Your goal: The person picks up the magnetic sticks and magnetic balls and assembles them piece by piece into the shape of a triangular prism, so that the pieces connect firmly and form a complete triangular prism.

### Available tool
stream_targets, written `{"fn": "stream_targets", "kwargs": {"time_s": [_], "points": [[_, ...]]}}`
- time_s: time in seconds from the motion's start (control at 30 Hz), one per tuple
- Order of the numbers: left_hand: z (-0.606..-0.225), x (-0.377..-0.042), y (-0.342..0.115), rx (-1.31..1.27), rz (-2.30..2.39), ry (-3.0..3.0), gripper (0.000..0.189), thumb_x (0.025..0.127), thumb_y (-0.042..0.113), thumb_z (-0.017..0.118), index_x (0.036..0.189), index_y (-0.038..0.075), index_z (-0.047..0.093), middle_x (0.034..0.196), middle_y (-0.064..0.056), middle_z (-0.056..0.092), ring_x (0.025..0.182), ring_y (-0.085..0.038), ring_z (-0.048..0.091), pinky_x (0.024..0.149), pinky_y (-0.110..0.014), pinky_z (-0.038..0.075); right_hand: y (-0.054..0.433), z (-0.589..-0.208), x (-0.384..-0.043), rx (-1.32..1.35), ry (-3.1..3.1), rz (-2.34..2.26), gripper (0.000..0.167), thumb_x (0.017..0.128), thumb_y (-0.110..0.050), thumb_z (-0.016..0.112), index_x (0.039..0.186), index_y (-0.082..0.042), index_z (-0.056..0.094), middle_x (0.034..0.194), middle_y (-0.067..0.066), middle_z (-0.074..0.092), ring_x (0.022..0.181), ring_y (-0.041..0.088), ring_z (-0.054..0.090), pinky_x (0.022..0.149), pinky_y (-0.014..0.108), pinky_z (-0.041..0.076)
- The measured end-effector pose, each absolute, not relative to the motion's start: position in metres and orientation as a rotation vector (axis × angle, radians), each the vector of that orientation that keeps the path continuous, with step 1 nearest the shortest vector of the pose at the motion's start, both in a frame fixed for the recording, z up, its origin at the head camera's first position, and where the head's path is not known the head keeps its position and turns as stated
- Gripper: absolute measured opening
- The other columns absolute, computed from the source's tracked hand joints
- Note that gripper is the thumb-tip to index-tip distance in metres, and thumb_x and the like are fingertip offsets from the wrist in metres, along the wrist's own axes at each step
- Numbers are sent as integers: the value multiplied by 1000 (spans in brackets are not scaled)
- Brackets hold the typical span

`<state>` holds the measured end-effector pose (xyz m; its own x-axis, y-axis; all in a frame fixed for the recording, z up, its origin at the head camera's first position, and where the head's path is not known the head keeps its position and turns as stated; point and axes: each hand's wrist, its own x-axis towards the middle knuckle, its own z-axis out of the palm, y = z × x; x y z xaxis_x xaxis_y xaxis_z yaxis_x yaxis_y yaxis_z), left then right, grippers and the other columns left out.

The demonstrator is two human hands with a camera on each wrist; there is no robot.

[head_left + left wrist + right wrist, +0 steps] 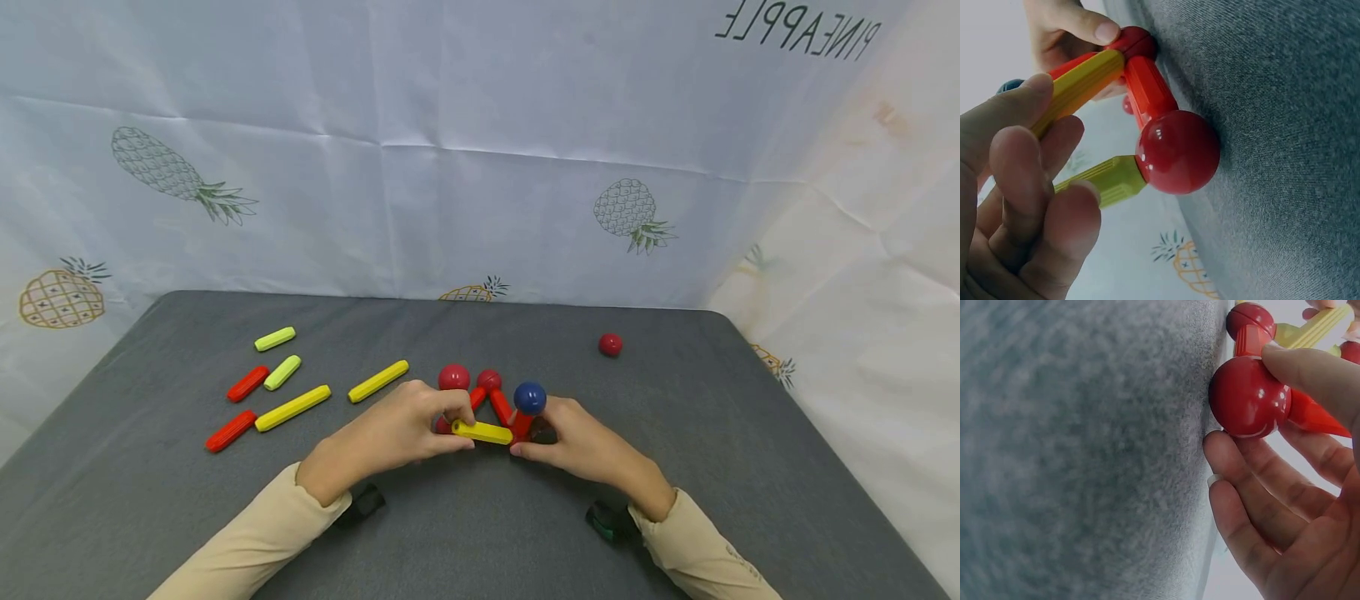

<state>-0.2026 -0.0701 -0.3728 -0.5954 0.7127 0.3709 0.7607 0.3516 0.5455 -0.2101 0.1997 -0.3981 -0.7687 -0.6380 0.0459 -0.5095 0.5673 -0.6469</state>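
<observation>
My left hand (420,421) pinches a yellow rod (483,432) between thumb and fingers. The rod's far end meets a red ball (1134,45), which my right hand (573,437) grips with thumb and fingertips. Low on the cloth, a red rod (1150,87) links that ball to a larger-looking red ball (1179,153), from which a yellow-green rod (1116,180) rises. Another red rod runs from the gripped ball up to a blue ball (530,398). Behind the hands, red balls (453,377) and red rods (501,407) belong to the same frame, partly hidden by the left fingers.
Left of the hands lie loose rods: two yellow (293,408), two red (231,431) and two short yellow-green (282,372). A lone red ball (611,345) sits at the back right of the grey cloth-covered table (465,533). Behind it hangs a pineapple-print curtain (420,208).
</observation>
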Motion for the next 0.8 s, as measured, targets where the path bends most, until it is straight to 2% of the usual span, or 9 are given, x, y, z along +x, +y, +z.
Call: {"fn": "stream_targets", "kwargs": {"time_s": [0.2, 0.33, 0.5, 0.63, 0.8], "points": [[-371, -205, -74, -1364, -962, -2528, 26, 79, 18, 84, 96, 17, 64, 73, 8, 65, 59, 3, 49, 54, -14, 41, 200, -399, -210, -953, 2588, -986, 23, 91, -29, 73, 106, -14, 65, 99, -2, 70, 90, 7, 67, 83, 26, 57], [-366, -206, -81, -1316, -889, -2501, 43, 78, 22, 85, 114, 17, 63, 66, 10, 62, 56, 6, 50, 55, -13, 43, 200, -399, -210, -956, 2595, -968, 24, 91, -30, 73, 108, -14, 65, 102, -1, 70, 93, 9, 68, 84, 27, 57], [-363, -207, -86, -1150, -802, -2562, 65, 78, 32, 85, 134, 18, 55, 61, 14, 49, 52, 6, 39, 52, -16, 39, 200, -399, -210, -963, 2606, -957, 26, 91, -31, 73, 110, -14, 64, 103, -1, 71, 95, 10, 68, 85, 28, 57], [-363, -208, -86, -1047, -761, -2623, 64, 79, 36, 84, 135, 19, 57, 62, 13, 45, 53, 3, 36, 50, -19, 35, 200, -399, -210, -972, 2608, -957, 26, 91, -30, 73, 109, -14, 63, 102, -2, 71, 94, 10, 68, 86, 28, 57], [-368, -208, -84, -1015, -774, -2557, 55, 82, 32, 82, 131, 18, 61, 80, 7, 58, 66, -2, 47, 54, -18, 40, 200, -399, -210, -975, 2614, -957, 27, 91, -30, 73, 110, -15, 62, 102, -1, 71, 93, 10, 68, 85, 28, 57]]}}
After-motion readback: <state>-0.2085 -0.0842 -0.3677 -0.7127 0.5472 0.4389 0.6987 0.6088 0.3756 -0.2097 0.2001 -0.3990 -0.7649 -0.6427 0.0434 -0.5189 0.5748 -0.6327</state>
